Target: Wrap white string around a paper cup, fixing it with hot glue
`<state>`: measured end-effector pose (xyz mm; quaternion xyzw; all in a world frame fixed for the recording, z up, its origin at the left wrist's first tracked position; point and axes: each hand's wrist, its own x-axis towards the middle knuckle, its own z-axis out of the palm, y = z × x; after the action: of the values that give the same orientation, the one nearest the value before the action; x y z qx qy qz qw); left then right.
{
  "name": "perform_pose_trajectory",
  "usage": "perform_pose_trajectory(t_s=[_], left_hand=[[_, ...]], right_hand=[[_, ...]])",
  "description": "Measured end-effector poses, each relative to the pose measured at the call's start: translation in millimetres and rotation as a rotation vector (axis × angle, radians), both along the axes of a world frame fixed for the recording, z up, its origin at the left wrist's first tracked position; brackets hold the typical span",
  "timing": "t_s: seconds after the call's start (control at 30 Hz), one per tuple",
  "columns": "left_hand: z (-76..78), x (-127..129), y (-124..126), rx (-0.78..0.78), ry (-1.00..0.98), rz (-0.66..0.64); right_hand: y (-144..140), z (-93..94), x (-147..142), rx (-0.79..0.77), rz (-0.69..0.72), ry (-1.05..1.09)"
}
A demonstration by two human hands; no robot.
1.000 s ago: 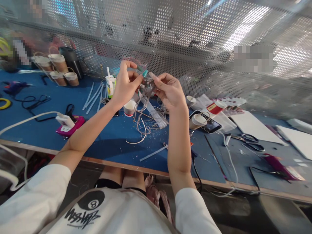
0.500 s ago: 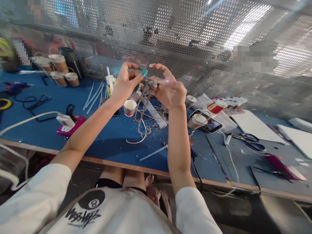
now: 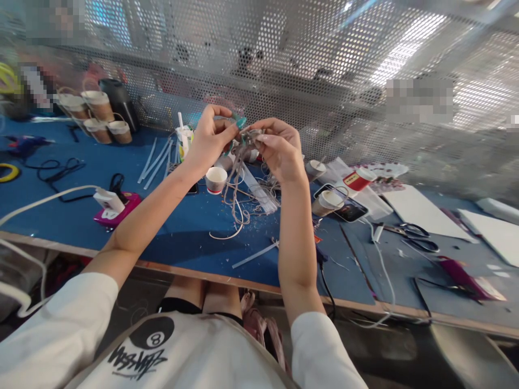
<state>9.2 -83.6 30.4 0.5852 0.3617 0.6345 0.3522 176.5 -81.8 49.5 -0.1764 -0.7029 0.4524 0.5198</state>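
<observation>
We hold both hands up over the middle of the bench (image 3: 81, 216), close together. Our left hand (image 3: 208, 141) and our right hand (image 3: 279, 151) both pinch a small knot of string (image 3: 237, 178) between bent fingers (image 3: 267, 139), shut tight on it. The string hangs down from our hands, and its loose end curls on the blue top below. We think we are in the middle of tying or twisting the string, and the next bit needs a slow, careful pull with the fingertips so the knot does not slip. A paper cup (image 3: 215, 179) stands just behind the string. A phone (image 3: 344, 202) lies to the right, and scissors (image 3: 417, 235) lie near the right edge. Our shirt shows a black ball with an 8 on it, over scribbly letters we cannot read.
</observation>
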Motion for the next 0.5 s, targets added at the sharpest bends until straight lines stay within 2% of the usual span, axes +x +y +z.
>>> perform_pose_trajectory(t_s=[0.1, 0.27, 0.5], left_hand=[[-1.0, -1.8, 1.8, 0.006, -0.01, -0.016], [-0.3, -2.8, -0.6, 0.021, 0.018, 0.003], [-2.9, 5.9, -1.8, 0.017, 0.016, -0.017]], right_hand=[[-2.9, 1.7, 2.5, -0.021, 0.012, -0.026], [-5.4, 1.5, 4.9, 0.009, -0.081, -0.099], [21.9, -19.1, -3.1, 0.213, -0.431, -0.006]])
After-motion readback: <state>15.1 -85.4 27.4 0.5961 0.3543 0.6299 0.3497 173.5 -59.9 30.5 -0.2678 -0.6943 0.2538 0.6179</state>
